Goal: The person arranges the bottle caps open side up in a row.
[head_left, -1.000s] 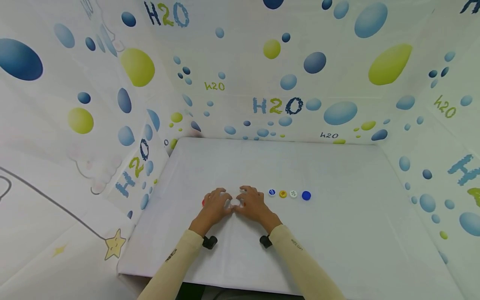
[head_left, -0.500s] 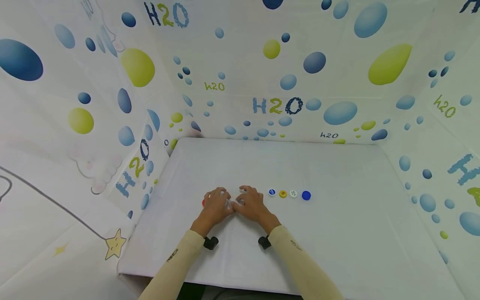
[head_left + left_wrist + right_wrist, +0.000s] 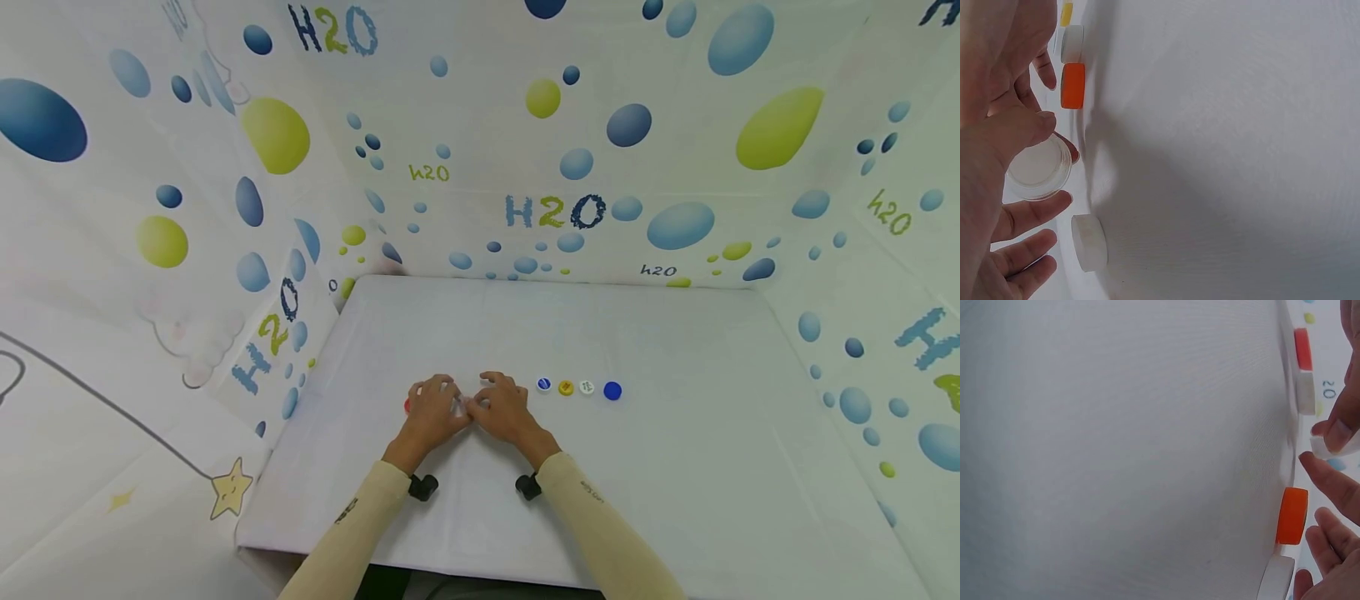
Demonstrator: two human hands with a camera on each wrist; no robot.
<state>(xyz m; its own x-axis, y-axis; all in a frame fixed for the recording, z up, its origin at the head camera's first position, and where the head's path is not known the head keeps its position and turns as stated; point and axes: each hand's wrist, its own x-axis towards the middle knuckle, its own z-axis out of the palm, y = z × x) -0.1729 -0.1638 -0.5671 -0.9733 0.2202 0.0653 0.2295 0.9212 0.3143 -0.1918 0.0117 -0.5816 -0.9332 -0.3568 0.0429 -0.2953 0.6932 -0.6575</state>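
Observation:
My two hands meet over the white-covered table. The thumb of my left hand (image 3: 432,408) lies against a clear round cap (image 3: 1038,172) with a whitish face, its index finger at the lower edge. My right hand (image 3: 504,407) reaches the cap from the other side. In the right wrist view its white edge (image 3: 1321,448) is pinched at a thumb tip. Below the hands an orange cap (image 3: 1072,86) and a white cap (image 3: 1090,244) rest on the cloth. The head view largely hides the held cap behind the fingers.
A red cap (image 3: 407,406) peeks out left of the left hand. To the right lie a blue-and-white cap (image 3: 543,384), a yellow cap (image 3: 566,387), a white cap (image 3: 587,387) and a blue cap (image 3: 612,391) in a row. Printed cloth walls (image 3: 480,117) surround the table.
Both hands stay in nearly the same place. The left hand has shifted slightly right, and the thumbs have moved a little around the clear cap.

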